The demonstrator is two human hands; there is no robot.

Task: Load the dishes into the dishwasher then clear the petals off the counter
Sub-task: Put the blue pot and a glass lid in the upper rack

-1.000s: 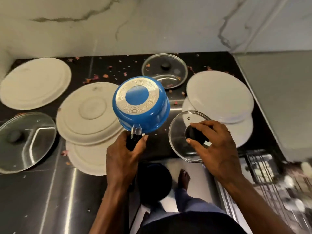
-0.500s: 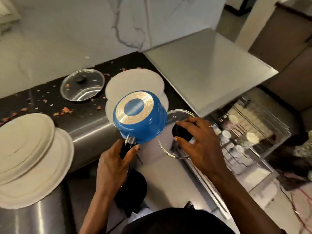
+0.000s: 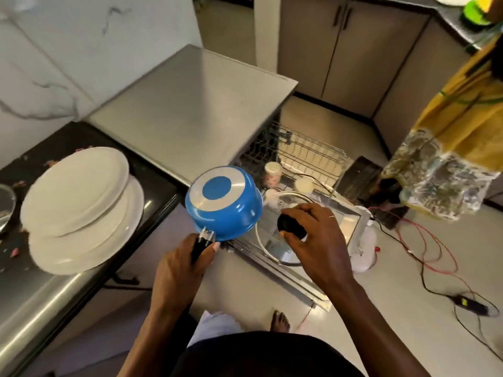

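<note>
My left hand (image 3: 181,262) grips the black handle of a blue saucepan (image 3: 224,202), held upside down with its silver and blue base facing up. My right hand (image 3: 313,238) holds a glass lid (image 3: 275,246) by its black knob (image 3: 290,225), flat, over the open dishwasher door (image 3: 343,224). Behind the pan the dishwasher's wire rack (image 3: 310,153) is pulled out, with a few cups in it. Two stacked white plates (image 3: 79,205) lie on the black counter (image 3: 152,186) to the left, and a few petals (image 3: 15,251) are scattered near them.
The dishwasher's steel top (image 3: 190,104) spreads behind the pan. Another person in yellow clothes (image 3: 457,131) stands at the right. Red and black cables (image 3: 424,251) trail over the floor, next to a white bag (image 3: 364,251). My bare foot (image 3: 280,321) is below the door.
I have turned right from the counter towards the dishwasher, carrying the pan and the lid. The lid has come off the counter and hangs over the open door.
</note>
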